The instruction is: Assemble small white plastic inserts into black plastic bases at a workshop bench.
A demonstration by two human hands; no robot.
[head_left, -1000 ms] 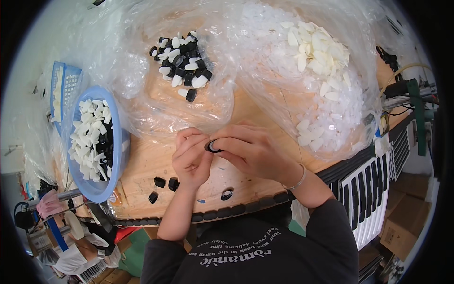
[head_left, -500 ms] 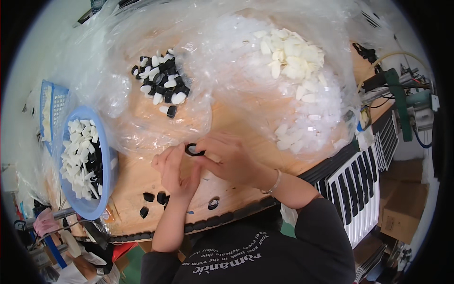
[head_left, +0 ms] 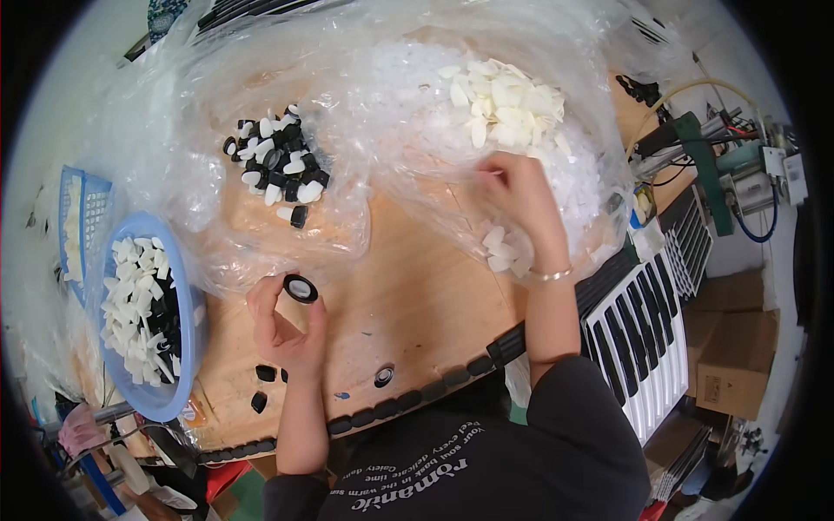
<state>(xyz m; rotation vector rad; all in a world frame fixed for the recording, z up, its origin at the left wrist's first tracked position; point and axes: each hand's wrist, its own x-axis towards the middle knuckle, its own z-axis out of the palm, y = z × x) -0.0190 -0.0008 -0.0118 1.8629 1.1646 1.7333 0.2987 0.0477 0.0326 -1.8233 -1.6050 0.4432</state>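
Up and away goes the right hand point(head_left: 526, 195), leaving the left hand point(head_left: 288, 334) where the two were working together half a second ago. Wooden table point(head_left: 426, 300) below them, crinkled clear plastic sheet point(head_left: 195, 143) across its far side. Over on the left, that blue basin point(head_left: 195, 326), heaped with white and black pieces. Pale oval chips point(head_left: 512, 100) pile up on the sheet, just beyond the right hand; further left sits a smaller heap of black and white caps point(head_left: 276, 165). Right fingers are bunched and blurred, and I can't tell whether they grip anything. Left thumb and finger pinch a black ring point(head_left: 301, 288), pale in the middle, raised above the near table. Closer in, one dark disc point(head_left: 384, 375), then little black bits point(head_left: 259, 401) near the left wrist.
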